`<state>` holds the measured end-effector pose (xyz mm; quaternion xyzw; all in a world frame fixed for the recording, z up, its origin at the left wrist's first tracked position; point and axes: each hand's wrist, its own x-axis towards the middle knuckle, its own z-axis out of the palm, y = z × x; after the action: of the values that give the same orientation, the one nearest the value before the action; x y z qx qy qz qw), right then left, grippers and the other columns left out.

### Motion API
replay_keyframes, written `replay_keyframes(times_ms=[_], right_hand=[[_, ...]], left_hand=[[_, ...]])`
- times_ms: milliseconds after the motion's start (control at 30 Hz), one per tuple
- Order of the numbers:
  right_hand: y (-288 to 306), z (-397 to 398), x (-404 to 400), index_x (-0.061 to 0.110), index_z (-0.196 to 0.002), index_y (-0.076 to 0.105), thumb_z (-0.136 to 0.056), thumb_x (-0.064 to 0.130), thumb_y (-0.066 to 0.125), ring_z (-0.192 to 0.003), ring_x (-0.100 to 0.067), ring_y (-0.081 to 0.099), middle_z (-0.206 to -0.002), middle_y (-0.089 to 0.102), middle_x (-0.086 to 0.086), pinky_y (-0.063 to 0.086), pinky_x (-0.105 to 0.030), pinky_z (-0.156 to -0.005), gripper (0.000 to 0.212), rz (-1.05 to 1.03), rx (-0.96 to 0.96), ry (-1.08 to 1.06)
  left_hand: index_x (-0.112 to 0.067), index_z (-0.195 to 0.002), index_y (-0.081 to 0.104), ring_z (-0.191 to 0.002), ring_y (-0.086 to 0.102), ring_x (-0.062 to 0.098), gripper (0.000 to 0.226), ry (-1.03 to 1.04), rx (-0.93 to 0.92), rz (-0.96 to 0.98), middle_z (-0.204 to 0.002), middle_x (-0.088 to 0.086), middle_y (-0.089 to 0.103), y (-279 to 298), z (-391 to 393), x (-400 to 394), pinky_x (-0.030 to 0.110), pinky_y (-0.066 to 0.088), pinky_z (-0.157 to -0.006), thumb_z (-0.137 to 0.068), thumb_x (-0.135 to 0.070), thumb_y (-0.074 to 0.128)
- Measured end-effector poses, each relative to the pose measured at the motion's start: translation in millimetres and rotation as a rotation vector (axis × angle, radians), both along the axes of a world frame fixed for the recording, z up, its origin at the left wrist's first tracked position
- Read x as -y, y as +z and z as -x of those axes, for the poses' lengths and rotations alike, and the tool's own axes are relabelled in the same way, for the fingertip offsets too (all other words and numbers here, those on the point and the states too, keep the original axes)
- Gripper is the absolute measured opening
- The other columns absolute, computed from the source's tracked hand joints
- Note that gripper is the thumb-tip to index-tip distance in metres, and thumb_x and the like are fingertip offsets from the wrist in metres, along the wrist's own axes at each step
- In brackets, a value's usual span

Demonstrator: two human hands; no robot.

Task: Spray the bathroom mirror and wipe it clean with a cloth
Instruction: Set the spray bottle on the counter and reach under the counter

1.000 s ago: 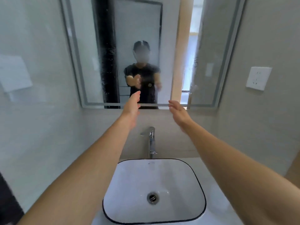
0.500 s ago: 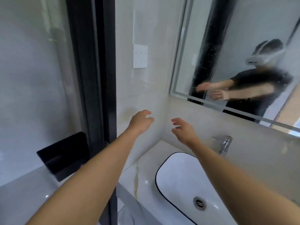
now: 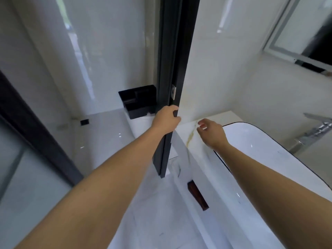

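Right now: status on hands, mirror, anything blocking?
Left hand grips black door frame. Right hand open over counter. Mirror off right; no spray or cloth seen.

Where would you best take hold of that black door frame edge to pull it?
Grip the black door frame on its narrow upright edge, coming from the front at mid height, below the small metal latch plate. The edge is slim enough for fingers to wrap round, as the left hand does. The right hand hovers free.

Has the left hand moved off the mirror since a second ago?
Yes. The left hand has swung left, away from the mirror, and now grips the edge of the black door frame beside the counter.
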<state>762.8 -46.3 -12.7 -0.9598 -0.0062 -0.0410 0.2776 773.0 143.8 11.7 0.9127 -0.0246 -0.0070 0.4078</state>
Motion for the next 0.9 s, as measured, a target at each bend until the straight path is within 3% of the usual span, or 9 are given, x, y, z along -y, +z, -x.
replay_keyframes(times_ms=[400, 600, 900], right_hand=[[-156.4, 44.4, -69.1, 0.019, -0.127, 0.061, -0.100, 0.028, 0.048, -0.110, -0.023, 0.062, -0.122, 0.068, -0.001, 0.046, -0.031, -0.091, 0.031, -0.008, -0.233, 0.057], [-255.6, 42.2, -70.5, 0.020, -0.127, 0.060, -0.100, 0.027, 0.047, -0.110, -0.022, 0.063, -0.123, 0.068, 0.000, 0.050, -0.036, -0.093, 0.031, 0.023, -0.266, 0.028], [-397.7, 30.7, -49.6, 0.014, -0.128, 0.057, -0.099, 0.024, 0.047, -0.114, -0.027, 0.061, -0.123, 0.067, -0.005, 0.045, -0.031, -0.092, 0.032, 0.029, -0.271, -0.025]], left_hand=[[-0.020, -0.147, 0.045, -0.122, 0.053, 0.027, 0.051, 0.066, -0.100, -0.051, -0.143, 0.006, 0.049, -151.1, 40.8, -35.0, 0.042, 0.046, -0.102, -0.098, -0.029, 0.054], [-0.021, -0.148, 0.043, -0.128, 0.051, 0.026, 0.052, 0.048, -0.106, -0.060, -0.147, 0.005, 0.046, -251.4, 31.3, -38.7, 0.036, 0.043, -0.100, -0.098, -0.030, 0.054], [-0.024, -0.148, 0.042, -0.131, 0.049, 0.025, 0.051, -0.052, -0.101, -0.108, -0.148, 0.004, 0.045, -404.7, 4.8, -13.7, 0.036, 0.043, -0.103, -0.098, -0.031, 0.054]])
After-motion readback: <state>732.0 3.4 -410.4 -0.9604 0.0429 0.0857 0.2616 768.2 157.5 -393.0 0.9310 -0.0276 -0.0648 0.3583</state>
